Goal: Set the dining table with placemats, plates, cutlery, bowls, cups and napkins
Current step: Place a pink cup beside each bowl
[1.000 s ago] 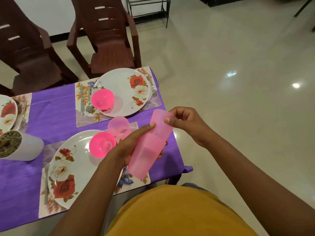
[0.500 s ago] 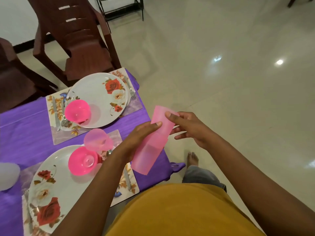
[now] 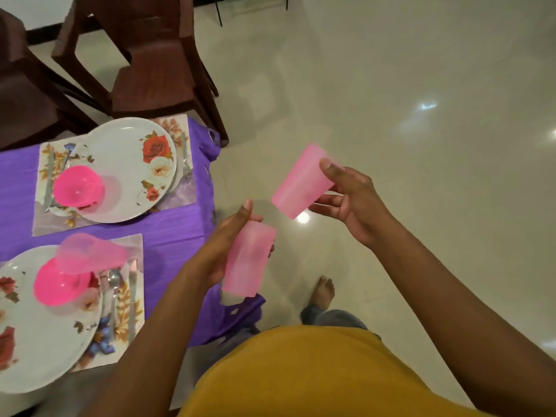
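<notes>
Pulled apart now, where half a second ago nested as one stack: two pink tumblers, one in each hand, both off the table edge and over the floor.

Nearest, left hand wrapped round the lower tumbler, thumb up along its side, long axis roughly upright and tipped a little, right at the corner of the purple tablecloth. Just left of it, the near placemat with floral plate, pink bowl, spoon and knife, and one cup already standing there, blurred.

Further out, right hand pinching the second tumbler, thumb near its far end, fingers beneath, axis slanting down toward the left hand; which end is the mouth, unclear. Well apart from the table.

Furthest, the far placemat, carrying plate, bowl, knife and fork, no cup visible. Probably next in line; lying up and left of both grips, with the left hand the closer one.
</notes>
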Action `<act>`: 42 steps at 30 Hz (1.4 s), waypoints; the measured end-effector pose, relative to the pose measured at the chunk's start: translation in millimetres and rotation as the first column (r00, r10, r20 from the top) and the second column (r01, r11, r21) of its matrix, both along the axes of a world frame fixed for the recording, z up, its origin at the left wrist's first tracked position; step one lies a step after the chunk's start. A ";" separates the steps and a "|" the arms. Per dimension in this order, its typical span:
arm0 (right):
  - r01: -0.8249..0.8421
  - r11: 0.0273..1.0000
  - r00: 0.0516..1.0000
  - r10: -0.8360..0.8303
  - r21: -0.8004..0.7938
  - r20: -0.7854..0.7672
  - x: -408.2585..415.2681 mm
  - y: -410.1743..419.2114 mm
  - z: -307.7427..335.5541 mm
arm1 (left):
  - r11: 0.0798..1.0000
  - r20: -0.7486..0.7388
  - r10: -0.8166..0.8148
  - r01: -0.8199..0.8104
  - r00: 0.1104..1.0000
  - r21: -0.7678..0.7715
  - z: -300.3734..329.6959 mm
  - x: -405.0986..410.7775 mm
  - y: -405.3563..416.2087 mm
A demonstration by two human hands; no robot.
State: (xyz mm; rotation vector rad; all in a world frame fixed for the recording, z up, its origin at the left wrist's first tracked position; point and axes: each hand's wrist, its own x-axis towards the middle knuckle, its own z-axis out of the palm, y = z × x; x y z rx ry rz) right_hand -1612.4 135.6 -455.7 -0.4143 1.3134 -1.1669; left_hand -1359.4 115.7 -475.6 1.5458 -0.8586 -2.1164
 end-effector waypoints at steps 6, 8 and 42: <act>-0.017 1.000 0.999 0.017 -0.012 0.028 -57.4 -21.1 -1.1 | 0.981 0.066 0.180 -0.173 0.981 -0.092 -9.1 -45.7 -10.9; -0.023 1.000 1.000 0.024 -0.015 0.019 -64.7 -27.8 -0.6 | 0.968 0.038 0.231 -0.225 0.972 -0.112 -10.5 -54.7 -18.3; -0.427 0.904 0.886 0.411 -0.032 -0.213 17.8 -489.0 -2.5 | 0.654 0.043 0.739 -0.699 0.673 -0.289 -37.8 5.6 -397.9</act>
